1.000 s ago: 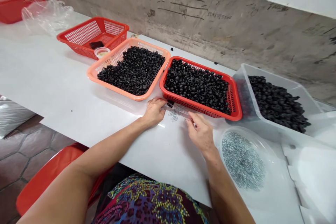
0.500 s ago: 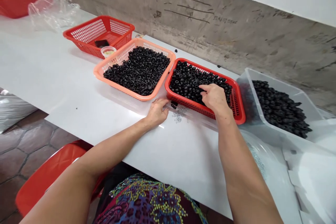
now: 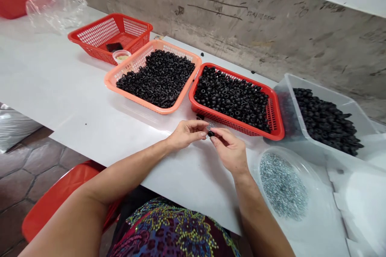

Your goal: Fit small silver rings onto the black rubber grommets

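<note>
My right hand (image 3: 231,150) pinches a small black round piece (image 3: 210,133), like a plastic bead with a hole, between thumb and fingertips. Facing it, my left hand (image 3: 187,134) has thumb and fingers brought together at the piece's left side; what they hold is too small to make out. Both hands are over the table in front of a red basket (image 3: 279,122) of similar black pieces. Under and behind the fingertips lie a few small shiny metal bits (image 3: 212,124) and some loose black parts (image 3: 200,117).
Left of the red basket stands an orange basket (image 3: 137,104) of smaller black rings. A clear bin (image 3: 297,132) holds dark pointed parts at the right, with a clear tub (image 3: 283,184) of shiny metal bits before it. Another red basket (image 3: 93,36) and a small cup (image 3: 121,56) sit farther left.
My right hand has come out of the red basket with a black bead and moved down-left to my left hand. My left hand has lifted and turned toward it.
</note>
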Demonstrator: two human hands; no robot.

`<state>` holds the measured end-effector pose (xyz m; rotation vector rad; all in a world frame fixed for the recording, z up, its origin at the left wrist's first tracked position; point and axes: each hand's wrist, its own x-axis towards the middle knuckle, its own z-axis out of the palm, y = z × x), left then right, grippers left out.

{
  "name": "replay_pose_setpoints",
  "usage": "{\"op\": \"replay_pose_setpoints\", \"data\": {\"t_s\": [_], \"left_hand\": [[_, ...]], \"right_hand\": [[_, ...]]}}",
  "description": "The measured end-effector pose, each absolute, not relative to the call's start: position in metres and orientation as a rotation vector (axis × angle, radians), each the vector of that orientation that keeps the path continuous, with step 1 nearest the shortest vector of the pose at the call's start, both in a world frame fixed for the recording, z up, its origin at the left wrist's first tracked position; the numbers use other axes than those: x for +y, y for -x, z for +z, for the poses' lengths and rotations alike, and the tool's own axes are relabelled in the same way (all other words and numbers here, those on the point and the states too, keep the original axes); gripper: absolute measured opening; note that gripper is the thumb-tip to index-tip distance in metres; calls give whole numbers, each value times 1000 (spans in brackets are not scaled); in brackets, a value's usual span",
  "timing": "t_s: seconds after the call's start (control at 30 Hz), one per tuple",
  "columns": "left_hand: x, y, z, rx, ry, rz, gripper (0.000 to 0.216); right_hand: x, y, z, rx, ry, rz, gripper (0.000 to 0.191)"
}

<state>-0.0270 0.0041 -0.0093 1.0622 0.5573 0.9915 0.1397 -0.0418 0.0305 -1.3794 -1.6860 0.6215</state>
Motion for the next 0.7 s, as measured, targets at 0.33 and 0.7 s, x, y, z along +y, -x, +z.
{"op": "replay_pose_setpoints", "data": {"t_s": [0.33, 0.7], "left_hand": [[4, 22, -10, 669, -904, 924, 21], [14, 30, -8, 738, -815, 936, 22]], "right_hand": [[-41, -156, 10, -1491, 1497, 754, 25], [-24, -183, -18, -1914, 1792, 350, 25]]}}
